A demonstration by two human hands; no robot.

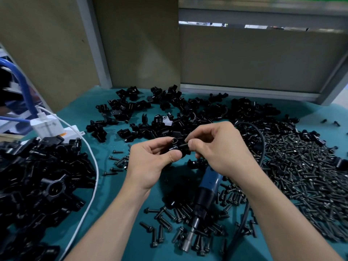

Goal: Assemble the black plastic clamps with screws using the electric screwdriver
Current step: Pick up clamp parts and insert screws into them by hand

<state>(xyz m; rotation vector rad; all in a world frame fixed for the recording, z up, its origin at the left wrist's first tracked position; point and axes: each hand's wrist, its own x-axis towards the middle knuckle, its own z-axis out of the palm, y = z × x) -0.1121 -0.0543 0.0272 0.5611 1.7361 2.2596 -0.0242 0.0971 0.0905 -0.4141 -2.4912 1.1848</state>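
Above the teal table [131, 230] my left hand [150, 162] grips a black plastic clamp [176, 146] between thumb and fingers. My right hand [216, 147] pinches the clamp's right end, where a black screw seems to sit under the fingertips. The electric screwdriver [204, 193], blue-bodied with a silver socket tip, lies on the table below my hands, tip pointing toward me, among loose black screws [169, 219].
Loose clamp parts [160, 113] spread across the back of the table. A heap of assembled black pieces [41, 178] fills the left. A large pile of screws [305, 178] covers the right. A white charger [48, 126] and white cable [94, 178] run at left.
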